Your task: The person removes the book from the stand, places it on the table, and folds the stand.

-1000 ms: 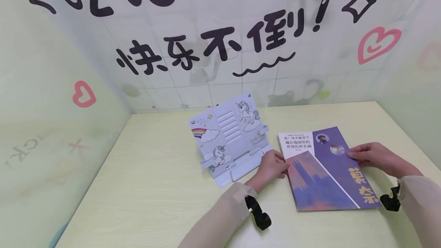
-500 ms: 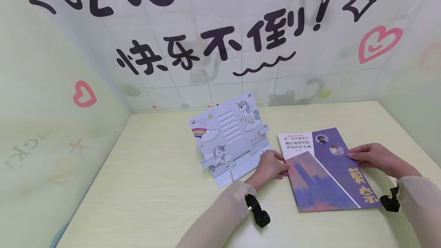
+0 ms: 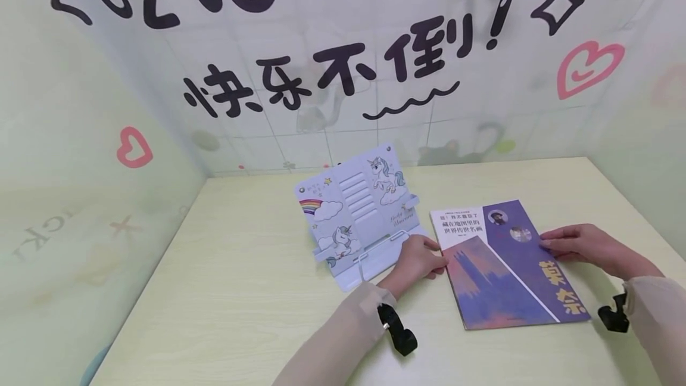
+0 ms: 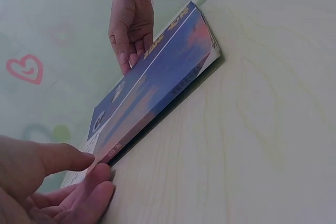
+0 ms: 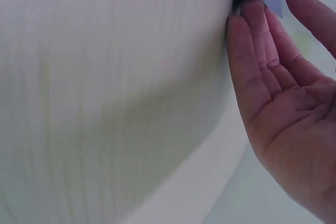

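A purple and white picture book [image 3: 498,267] lies on the table, cover up, with a pink-and-blue painted panel and large yellow characters. At its left edge, my left hand [image 3: 418,261] pinches the spine; the left wrist view shows the thumb [image 4: 71,158] at the upper edge and curled fingers [image 4: 92,192] lower down. On the opposite side is my right hand [image 3: 592,248]. Its fingers [image 5: 244,56] extend nearly straight to the book's edge, and its thumb [image 5: 315,17] stands apart from them. The fingertips' exact contact under the book is partly hidden.
A pale lilac book stand [image 3: 356,213] with unicorn drawings leans upright just left of the book, its wire holder close to my left wrist. The pale wooden table [image 3: 230,290] meets printed curtains [image 3: 300,16] behind and at both sides.
The book has shifted very slightly left, and my left hand with it. My right hand has edged a little to the right. The stand has stayed in place.
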Available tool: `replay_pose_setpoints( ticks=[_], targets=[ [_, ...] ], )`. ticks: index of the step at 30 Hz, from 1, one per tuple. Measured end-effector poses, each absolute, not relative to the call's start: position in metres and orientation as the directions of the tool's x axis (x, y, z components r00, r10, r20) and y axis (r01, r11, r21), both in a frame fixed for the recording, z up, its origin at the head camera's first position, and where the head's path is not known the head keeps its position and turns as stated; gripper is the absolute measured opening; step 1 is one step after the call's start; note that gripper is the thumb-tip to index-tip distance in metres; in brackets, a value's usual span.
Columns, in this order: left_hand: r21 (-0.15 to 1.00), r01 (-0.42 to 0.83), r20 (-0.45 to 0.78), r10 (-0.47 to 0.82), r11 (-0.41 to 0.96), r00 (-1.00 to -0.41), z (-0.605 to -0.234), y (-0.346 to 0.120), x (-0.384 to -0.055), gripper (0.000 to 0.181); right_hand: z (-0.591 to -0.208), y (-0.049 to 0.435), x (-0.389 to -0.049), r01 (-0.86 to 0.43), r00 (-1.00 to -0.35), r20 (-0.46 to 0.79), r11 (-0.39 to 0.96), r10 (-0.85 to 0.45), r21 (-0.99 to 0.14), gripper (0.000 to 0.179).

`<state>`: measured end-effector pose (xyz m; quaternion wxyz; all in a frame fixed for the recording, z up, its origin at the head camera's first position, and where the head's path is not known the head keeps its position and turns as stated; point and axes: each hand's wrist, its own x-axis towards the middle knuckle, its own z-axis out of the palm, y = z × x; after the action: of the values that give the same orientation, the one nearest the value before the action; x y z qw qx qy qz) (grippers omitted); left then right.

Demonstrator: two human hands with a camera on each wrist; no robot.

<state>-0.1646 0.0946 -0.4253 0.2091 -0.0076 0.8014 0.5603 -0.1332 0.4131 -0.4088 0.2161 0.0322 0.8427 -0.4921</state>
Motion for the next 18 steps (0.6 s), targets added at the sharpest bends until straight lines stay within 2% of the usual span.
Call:
replay_pose_setpoints(
  ticks=[4,8,13,18],
  targets=[
    [0.893,-0.222,-0.33,0.234,0.391,-0.915,-0.426,0.09,-0.164,0.021,-0.405,0.413,-0.132,0.236,-0.912,-0.379,0.558,-0.155,-0.796,0.055],
    [0.907,-0.146,-0.277,0.299,0.395,-0.913,-0.424,0.082,-0.162,0.022,-0.401,0.413,-0.13,0.192,-0.925,-0.347,0.595,-0.157,-0.781,0.057],
    [0.92,-0.064,-0.22,0.374,0.386,-0.901,-0.415,0.071,-0.16,0.024,-0.39,0.406,-0.131,0.109,-0.943,-0.274,0.603,-0.188,-0.79,0.053],
    [0.925,-0.05,-0.208,0.392,0.376,-0.896,-0.405,0.061,-0.158,0.025,-0.374,0.382,-0.134,0.027,-0.955,-0.201,0.61,-0.218,-0.792,0.047]
  ],
)
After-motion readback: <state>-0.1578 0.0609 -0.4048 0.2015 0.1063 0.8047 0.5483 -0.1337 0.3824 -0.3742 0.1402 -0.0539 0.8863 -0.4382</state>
